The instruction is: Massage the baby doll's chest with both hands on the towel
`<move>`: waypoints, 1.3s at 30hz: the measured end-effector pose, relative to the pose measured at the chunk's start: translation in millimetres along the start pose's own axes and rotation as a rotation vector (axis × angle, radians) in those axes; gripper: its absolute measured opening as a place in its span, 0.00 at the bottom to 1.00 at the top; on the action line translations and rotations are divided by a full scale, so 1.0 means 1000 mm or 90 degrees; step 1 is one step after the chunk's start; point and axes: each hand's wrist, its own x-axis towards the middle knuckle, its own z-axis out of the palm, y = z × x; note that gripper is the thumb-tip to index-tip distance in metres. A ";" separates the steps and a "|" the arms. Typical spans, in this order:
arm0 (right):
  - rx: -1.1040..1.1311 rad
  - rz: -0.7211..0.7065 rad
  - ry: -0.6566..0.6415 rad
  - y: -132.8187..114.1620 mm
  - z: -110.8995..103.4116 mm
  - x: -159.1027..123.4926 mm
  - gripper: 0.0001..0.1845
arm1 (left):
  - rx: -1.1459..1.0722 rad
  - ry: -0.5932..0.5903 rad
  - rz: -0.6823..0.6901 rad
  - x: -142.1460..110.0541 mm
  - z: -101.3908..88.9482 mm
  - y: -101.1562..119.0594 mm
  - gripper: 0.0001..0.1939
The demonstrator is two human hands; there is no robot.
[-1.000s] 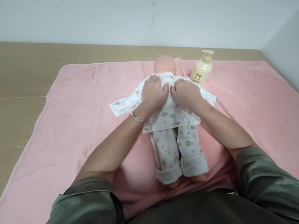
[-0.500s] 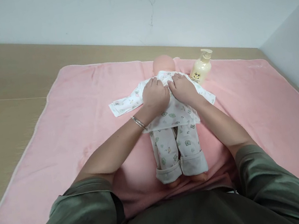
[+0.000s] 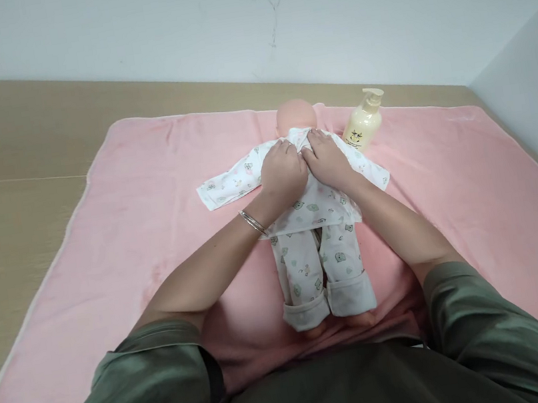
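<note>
Shirt (image 3: 320, 202), printed, on doll (image 3: 295, 115), directly under left hand (image 3: 283, 171) and right hand (image 3: 328, 161), both curled; we cannot tell whether either pinches cloth. Uneven tugging, we judge, could skew it.

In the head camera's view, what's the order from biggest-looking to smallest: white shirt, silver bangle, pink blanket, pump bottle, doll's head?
1. Pink blanket
2. White shirt, though hands cover part of it
3. Pump bottle and doll's head: too alike to rank
4. Silver bangle
</note>
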 end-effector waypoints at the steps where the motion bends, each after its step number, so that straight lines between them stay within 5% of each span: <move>1: -0.004 0.001 0.004 -0.001 0.001 -0.001 0.27 | -0.019 -0.003 -0.011 0.000 0.000 -0.001 0.21; 9: -0.046 -0.007 -0.019 -0.028 -0.004 -0.024 0.30 | -0.146 -0.001 -0.103 0.007 0.008 -0.018 0.27; 21: 0.044 0.029 0.005 -0.006 -0.004 -0.007 0.30 | -0.166 0.075 -0.089 -0.001 0.017 -0.016 0.24; 28: 0.054 0.008 0.116 -0.014 -0.019 -0.015 0.30 | -0.217 0.105 -0.122 -0.003 0.019 -0.019 0.24; 34: 0.022 -0.077 -0.013 -0.018 -0.006 -0.016 0.28 | -0.218 0.108 -0.123 -0.002 0.020 -0.020 0.23; 39: 0.044 -0.052 0.065 -0.014 -0.013 -0.016 0.28 | -0.195 0.108 -0.114 -0.002 0.021 -0.021 0.23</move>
